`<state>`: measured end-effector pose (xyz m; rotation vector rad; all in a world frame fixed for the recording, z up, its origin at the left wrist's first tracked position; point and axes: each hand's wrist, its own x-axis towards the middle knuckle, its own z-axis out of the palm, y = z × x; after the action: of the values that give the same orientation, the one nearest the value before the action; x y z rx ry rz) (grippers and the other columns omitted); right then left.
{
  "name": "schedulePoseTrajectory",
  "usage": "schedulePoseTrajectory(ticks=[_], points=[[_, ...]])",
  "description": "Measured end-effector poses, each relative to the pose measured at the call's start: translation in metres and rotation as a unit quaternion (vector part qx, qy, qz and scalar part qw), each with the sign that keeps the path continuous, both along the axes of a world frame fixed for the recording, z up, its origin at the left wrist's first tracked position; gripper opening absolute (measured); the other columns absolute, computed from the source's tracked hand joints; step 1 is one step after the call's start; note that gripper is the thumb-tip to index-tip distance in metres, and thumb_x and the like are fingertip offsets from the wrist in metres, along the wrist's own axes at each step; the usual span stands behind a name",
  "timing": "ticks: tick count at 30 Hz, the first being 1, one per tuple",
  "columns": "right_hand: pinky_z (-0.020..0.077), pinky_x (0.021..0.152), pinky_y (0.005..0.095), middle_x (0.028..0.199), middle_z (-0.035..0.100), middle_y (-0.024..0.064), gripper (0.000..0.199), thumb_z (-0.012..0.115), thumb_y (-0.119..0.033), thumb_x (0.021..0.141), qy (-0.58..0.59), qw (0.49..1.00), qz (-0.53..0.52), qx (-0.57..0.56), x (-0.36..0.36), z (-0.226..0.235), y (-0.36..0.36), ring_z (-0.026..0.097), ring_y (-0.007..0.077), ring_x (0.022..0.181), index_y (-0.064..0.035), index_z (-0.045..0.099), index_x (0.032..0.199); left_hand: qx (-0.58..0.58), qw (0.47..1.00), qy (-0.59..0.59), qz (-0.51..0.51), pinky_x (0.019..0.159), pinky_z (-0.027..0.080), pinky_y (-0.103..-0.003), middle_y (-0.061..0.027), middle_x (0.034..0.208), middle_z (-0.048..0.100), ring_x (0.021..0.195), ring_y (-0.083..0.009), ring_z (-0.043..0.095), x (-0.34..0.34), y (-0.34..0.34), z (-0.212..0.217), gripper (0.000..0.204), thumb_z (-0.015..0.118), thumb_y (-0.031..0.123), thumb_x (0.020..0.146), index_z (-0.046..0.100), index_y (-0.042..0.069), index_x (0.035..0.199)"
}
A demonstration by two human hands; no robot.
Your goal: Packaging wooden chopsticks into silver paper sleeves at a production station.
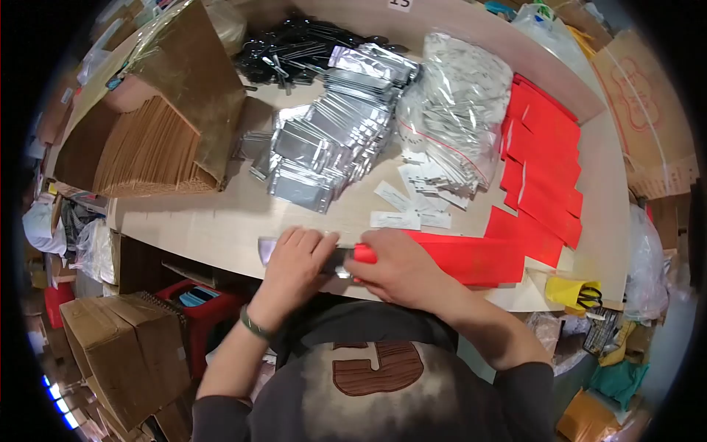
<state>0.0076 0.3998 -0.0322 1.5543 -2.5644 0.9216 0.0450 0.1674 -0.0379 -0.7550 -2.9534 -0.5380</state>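
Note:
At the near edge of the table my left hand is closed, palm down, on a flat silvery packet, whose pale end sticks out past the fingers. My right hand grips the open end of a long red paper sleeve, which stretches away to the right under the wrist. Between the two hands the packet's dark, shiny part meets the red sleeve's end; the fingers hide how far it goes in. Just beyond lie small white paper packets and a pile of silvery packets.
An open cardboard box of brown card pieces stands at left. Black long-handled pieces lie at the back, beside a clear bag of white packets. Red sleeves overlap at right, near a yellow holder with black-handled scissors.

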Motion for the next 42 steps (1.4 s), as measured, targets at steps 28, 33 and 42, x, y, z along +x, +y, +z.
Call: schedulePoseTrajectory(ticks=[28,33,42], points=[[0.0504,0.065,0.0465,0.068,0.061,0.0201,0.024,0.063,-0.026,0.078,-0.242,0.920,-0.275,0.142,0.002,-0.002,0.007,0.062,0.0396,0.068,-0.0025,0.063,0.074,0.104,0.975,-0.194,0.020,0.076,0.051,-0.042,-0.0146,0.098,0.062,0.091,-0.0352,0.063,0.014,-0.010,-0.009,0.067,0.079,0.012,0.066,0.054,0.008,0.127],[0.0512,0.069,0.0488,0.076,0.066,0.0191,0.022,0.064,-0.024,0.078,-0.129,0.949,-0.240,0.158,-0.049,-0.011,-0.027,0.065,0.0368,0.074,-0.0021,0.064,0.078,0.116,0.987,-0.110,-0.036,0.084,0.050,-0.039,-0.0145,0.114,0.061,0.101,-0.0335,0.062,-0.007,-0.006,0.002,0.072,0.082,0.025,0.069,0.052,0.005,0.131],[0.0487,0.065,0.0423,0.076,0.064,0.0146,0.008,0.066,-0.007,0.070,0.128,0.903,-0.222,0.345,-0.091,-0.036,-0.008,0.064,0.0295,0.075,-0.0059,0.062,0.077,0.174,0.902,0.222,0.327,0.082,0.052,-0.039,-0.0132,0.097,0.067,0.091,-0.0322,0.066,-0.048,-0.164,0.049,0.022,0.070,0.011,0.085,0.067,0.003,0.104]])
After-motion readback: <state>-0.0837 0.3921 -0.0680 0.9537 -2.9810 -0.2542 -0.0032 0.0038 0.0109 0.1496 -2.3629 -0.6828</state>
